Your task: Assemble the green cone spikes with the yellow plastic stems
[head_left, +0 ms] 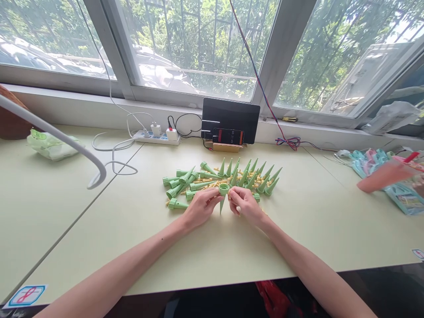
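My left hand (202, 205) is closed on a green plastic watering spike (224, 189), its wide threaded cup facing up and its point down. My right hand (244, 203) is pinched just beside the cup's right side; whatever lies between its fingertips is too small to make out. Right behind both hands spreads a group of similar green spikes. On the left several lie on their sides (177, 204), while on the right several stand points up (270, 187). Small yellow pieces (212, 179) are scattered among them.
Behind the spikes, a phone (228, 136) leans against a black tablet (232, 115). A power strip (157, 138) with white cables sits back left, near a green-white packet (51, 145). A white curved bar (56, 132) crosses the left. Pink and teal items (380, 170) lie right.
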Available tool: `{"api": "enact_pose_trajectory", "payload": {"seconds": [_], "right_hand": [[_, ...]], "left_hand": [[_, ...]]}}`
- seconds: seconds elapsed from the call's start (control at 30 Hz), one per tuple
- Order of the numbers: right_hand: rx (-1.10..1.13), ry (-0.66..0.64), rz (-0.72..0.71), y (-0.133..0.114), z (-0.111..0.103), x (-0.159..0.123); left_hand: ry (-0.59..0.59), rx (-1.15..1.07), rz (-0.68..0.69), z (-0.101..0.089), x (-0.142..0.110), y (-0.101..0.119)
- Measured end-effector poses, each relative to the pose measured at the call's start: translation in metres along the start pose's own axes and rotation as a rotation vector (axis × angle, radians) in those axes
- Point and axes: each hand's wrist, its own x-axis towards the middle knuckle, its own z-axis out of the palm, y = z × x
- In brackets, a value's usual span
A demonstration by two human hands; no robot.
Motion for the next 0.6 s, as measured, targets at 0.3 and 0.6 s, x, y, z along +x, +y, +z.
{"api": "enact_pose_trajectory", "payload": {"seconds": [0.3, 0.6], "right_hand": [[0.172, -0.078, 0.024, -0.0003, -0.0041, 0.0016], [0.270, -0.148, 0.057, 0.0003, -0.0077, 0.0019]], "left_hand": [[-0.025, 0.004, 0.106, -0.0030, -0.0017, 0.0015], [-0.081, 0.062, 0.157, -0.0072, -0.0046, 0.0037]]}}
